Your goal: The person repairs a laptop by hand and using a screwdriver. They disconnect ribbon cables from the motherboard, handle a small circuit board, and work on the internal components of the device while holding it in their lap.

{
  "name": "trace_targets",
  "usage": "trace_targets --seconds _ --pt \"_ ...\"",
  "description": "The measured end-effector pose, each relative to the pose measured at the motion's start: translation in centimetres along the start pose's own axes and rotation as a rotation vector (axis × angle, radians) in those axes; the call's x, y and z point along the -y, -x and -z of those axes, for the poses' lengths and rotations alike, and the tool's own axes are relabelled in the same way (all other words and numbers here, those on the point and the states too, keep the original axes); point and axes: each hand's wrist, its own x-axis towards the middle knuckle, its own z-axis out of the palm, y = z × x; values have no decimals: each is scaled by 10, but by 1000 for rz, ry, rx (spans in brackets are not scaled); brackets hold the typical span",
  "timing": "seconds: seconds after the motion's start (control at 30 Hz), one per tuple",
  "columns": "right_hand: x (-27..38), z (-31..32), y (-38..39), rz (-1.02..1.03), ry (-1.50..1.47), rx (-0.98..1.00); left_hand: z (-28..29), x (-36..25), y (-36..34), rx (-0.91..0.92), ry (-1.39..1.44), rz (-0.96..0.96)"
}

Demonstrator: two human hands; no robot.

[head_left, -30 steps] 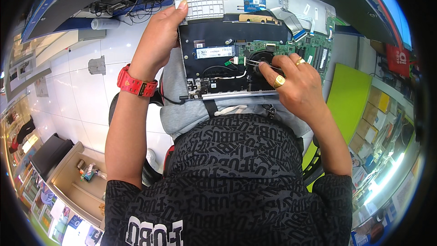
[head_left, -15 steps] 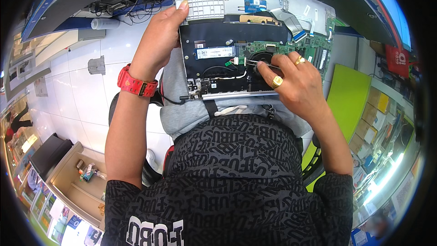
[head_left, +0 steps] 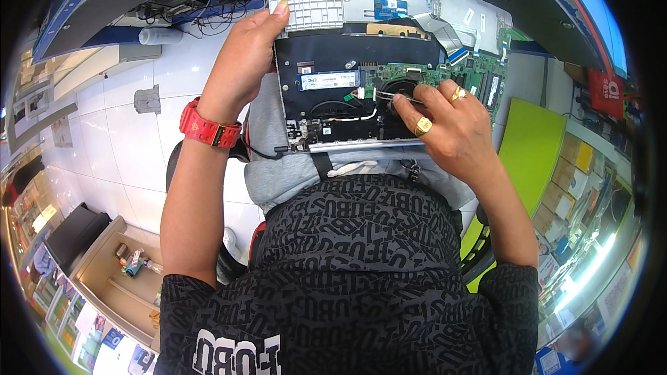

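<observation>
resting on the person's lap at centre frame, an opened laptop (head_left: 361,69) lies w/ its bottom cover off, innards facing up, prob. so both hands can get at it while seated. nearest, lower frame: black patterned shirt and grey fabric under the laptop's near edge. left hand (head_left: 240,66), red watch (head_left: 208,128) on the wrist, is clamped on the laptop's left edge, thumb over the pale grey panel at top, fingers out of sight beneath; looks like it's steadying the chassis. right hand (head_left: 451,128), two gold rings, is pinched narrow on thin metal tweezers (head_left: 397,96), tips over the round black fan (head_left: 403,90) beside the green circuit board (head_left: 431,73), a grip suited to small parts. inside: white rectangular label on a blue strip centre-left, small blue label upper centre, flat grey ribbon cables upper right. farther out: lime-green panel (head_left: 531,146) at right, red tag far right, shelves of coloured packets lower left, white floor tiles left.
</observation>
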Motion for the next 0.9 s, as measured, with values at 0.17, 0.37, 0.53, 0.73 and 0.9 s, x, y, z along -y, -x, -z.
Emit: trace_targets --seconds 0.17,0.37,0.53,0.73,0.9 --pt "0 1 0 6 11 2 -4 -3 1 -20 34 -19" --pt "1 3 -1 16 34 12 -9 -2 2 -65 62 -65" --pt "3 4 0 8 20 20 -1 -2 1 23 23 -19" --pt "3 2 1 9 6 9 0 -2 1 27 30 -9" --pt "4 3 -1 7 4 7 0 -2 0 24 18 -10"
